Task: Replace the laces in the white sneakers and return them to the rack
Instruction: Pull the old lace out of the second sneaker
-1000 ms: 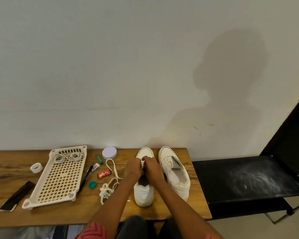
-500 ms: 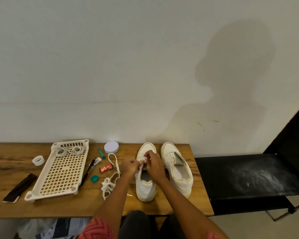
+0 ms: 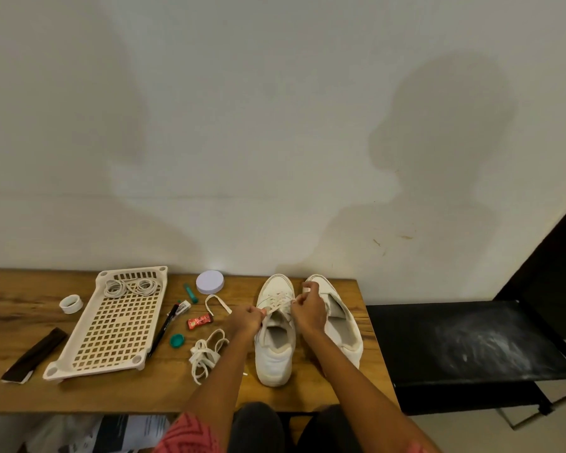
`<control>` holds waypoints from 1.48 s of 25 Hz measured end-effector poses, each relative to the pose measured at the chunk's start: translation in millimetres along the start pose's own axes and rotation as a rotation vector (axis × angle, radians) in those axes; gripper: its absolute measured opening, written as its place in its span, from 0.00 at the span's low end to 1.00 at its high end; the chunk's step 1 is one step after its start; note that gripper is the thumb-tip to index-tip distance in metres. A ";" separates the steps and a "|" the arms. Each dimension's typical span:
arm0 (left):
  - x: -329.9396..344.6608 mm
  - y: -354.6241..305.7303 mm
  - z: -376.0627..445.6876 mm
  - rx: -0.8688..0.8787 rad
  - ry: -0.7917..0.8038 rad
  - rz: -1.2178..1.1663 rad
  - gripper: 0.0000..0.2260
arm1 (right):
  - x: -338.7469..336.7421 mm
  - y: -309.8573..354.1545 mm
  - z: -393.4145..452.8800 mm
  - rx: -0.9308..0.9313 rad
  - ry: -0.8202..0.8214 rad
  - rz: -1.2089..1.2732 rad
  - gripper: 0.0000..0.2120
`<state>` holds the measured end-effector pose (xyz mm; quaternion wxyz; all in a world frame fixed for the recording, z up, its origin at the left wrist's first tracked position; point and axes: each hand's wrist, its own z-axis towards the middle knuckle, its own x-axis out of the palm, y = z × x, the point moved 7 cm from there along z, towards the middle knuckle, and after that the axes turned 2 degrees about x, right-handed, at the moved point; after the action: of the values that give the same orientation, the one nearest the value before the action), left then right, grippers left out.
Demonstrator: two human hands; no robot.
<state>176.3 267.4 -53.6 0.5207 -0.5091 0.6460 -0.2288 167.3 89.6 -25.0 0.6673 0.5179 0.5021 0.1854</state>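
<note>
Fingers (image 3: 257, 313) of your left hand (image 3: 246, 320) and right hand (image 3: 309, 310) each pinch a lace (image 3: 280, 302) end, pulled apart, likely to tighten it across the left sneaker (image 3: 275, 338) on the surface (image 3: 111, 392); other sneaker (image 3: 339, 325) just beside, unlaced; rack (image 3: 118, 322) well left.

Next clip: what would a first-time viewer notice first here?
Both hands, the left hand and right hand, pinch a lace over the left sneaker at the middle of the wooden table. Left of them sits a perforated white rack with coiled laces at its far end.
</note>
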 end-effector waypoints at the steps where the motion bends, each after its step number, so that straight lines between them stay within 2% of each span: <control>1: -0.1 0.0 -0.1 -0.003 0.000 -0.006 0.09 | 5.0 13.0 -2.6 -0.136 0.081 -0.127 0.21; 4: -2.1 -1.0 -1.8 0.010 -0.022 0.019 0.09 | 34.8 45.6 -24.5 -0.494 0.336 -0.484 0.26; 6: -3.3 -1.4 -3.7 0.020 -0.037 0.034 0.10 | 52.8 54.1 -39.8 -0.714 0.382 -0.843 0.22; 7: -3.4 -1.3 -4.2 0.022 -0.041 0.033 0.11 | 54.5 54.4 -43.0 -0.749 0.370 -0.898 0.21; 8: -3.9 -1.6 -4.6 0.022 -0.041 0.027 0.12 | 50.7 54.4 -42.7 -0.730 0.342 -0.863 0.20; 11: -2.9 1.7 -2.1 0.003 -0.017 -0.029 0.12 | 3.6 51.6 -21.9 -0.445 0.081 -0.500 0.17; 12: -2.3 2.2 -1.3 0.006 -0.014 -0.029 0.11 | -8.5 50.1 -13.8 -0.403 0.030 -0.441 0.17; 13: -2.1 2.1 -0.5 0.013 -0.014 -0.025 0.11 | -8.8 49.5 -9.0 -0.417 0.056 -0.431 0.17; 15: -2.3 0.6 -2.3 0.018 -0.017 -0.041 0.11 | 9.2 52.4 -16.5 -0.503 0.256 -0.493 0.19; 17: -4.0 -1.2 -4.3 0.020 -0.037 -0.027 0.14 | 38.0 48.7 -35.8 -0.613 0.411 -0.722 0.26; 20: -5.4 -0.9 -7.3 0.022 -0.046 0.007 0.16 | 60.2 44.1 -47.8 -0.724 0.420 -0.943 0.29; 22: -4.7 0.4 -4.7 0.015 -0.031 -0.011 0.15 | 53.3 45.7 -42.5 -0.700 0.356 -0.828 0.26; 23: -3.5 0.3 -3.4 0.016 -0.020 -0.021 0.13 | 43.2 42.7 -34.4 -0.624 0.276 -0.668 0.23; 26: 0.6 1.4 -1.7 0.011 0.023 -0.063 0.09 | -13.0 15.2 -9.4 -0.137 -0.110 -0.041 0.13; 27: 0.9 2.6 -1.5 0.003 0.028 -0.072 0.09 | -25.5 5.2 -4.8 -0.037 -0.198 0.030 0.13; 28: 0.5 3.6 -2.0 -0.006 0.025 -0.081 0.10 | -31.6 4.4 -3.4 -0.029 -0.224 -0.027 0.14; 29: 0.3 5.7 -1.5 -0.014 0.018 -0.086 0.10 | -30.2 10.7 -2.3 -0.099 -0.180 -0.134 0.17; 30: -0.5 6.3 -1.2 -0.008 0.011 -0.077 0.09 | -21.0 22.8 -5.4 -0.215 -0.085 -0.216 0.19; 32: -1.6 4.5 -0.4 0.022 0.001 -0.026 0.07 | 12.5 48.2 -25.1 -0.435 0.222 -0.372 0.22; 34: -2.0 0.4 -3.8 0.041 -0.004 0.012 0.07 | 50.4 55.4 -47.3 -0.675 0.430 -0.820 0.26; 36: -2.3 -0.8 -5.5 0.059 -0.009 0.040 0.09 | 69.6 50.9 -54.6 -0.809 0.437 -1.106 0.27; 37: -2.8 -1.4 -5.6 0.067 -0.011 0.044 0.09 | 70.2 51.6 -53.2 -0.811 0.414 -1.104 0.25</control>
<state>171.7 268.1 -49.2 0.5461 -0.4782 0.6460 -0.2360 165.4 190.7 -11.2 0.6948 -0.1466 0.6987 0.0873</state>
